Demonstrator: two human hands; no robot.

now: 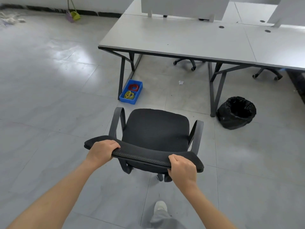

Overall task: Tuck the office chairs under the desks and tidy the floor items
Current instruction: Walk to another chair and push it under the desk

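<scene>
The black office chair (155, 129) is gripped by its backrest top, the left hand (101, 152) and right hand (182, 169) closed around it; it stands near, apart from the far surface (181, 40), between a blue bin (131, 91) and a black wastebasket (236, 112).

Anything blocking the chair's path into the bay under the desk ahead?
Mostly clear. The blue bin sits on the floor by the desk's left leg, the black trash bin by the next leg, and a paper scrap lies between. The chair should fit if kept centred.
</scene>
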